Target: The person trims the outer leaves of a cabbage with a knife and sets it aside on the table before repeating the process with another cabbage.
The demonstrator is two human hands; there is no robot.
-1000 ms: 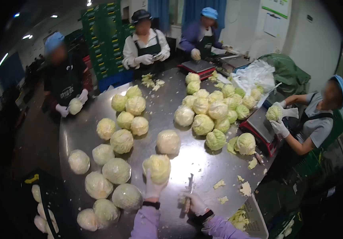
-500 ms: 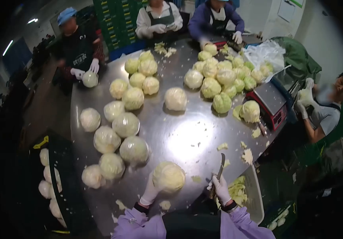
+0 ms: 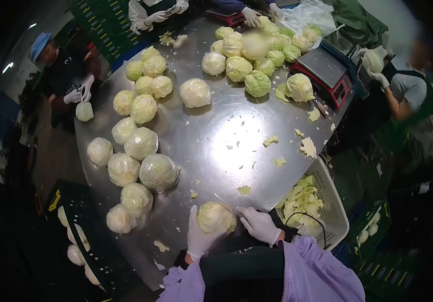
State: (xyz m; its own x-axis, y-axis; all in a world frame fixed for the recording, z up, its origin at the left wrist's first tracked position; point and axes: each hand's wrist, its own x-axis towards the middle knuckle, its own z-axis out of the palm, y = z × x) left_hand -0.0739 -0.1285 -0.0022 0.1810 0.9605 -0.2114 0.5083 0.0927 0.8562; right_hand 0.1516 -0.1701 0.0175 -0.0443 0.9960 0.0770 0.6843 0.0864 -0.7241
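Observation:
My gloved left hand (image 3: 200,235) is wrapped round the left side of a pale cabbage (image 3: 217,216) near the table's front edge. In my gloved right hand (image 3: 260,225) is a knife (image 3: 225,202). Its thin blade reaches over the upper right side of that cabbage, and the handle is hidden by the fingers. To the left, film-wrapped cabbages (image 3: 159,171) stand in an uneven row on the metal table (image 3: 201,146). A small leaf scrap (image 3: 244,190) lies just beyond my right hand.
A white basket (image 3: 338,214) of trimmed leaves (image 3: 302,201) stands to my right. More cabbages (image 3: 257,83) are piled at the back beside a red scale (image 3: 329,75). A dark crate (image 3: 88,229) with cabbages is at lower left. Co-workers stand around the table.
My right hand has brought the knife from upright at the right to the cabbage in my left hand. The view has shifted. At left, a co-worker's wrapped cabbage now hangs lower.

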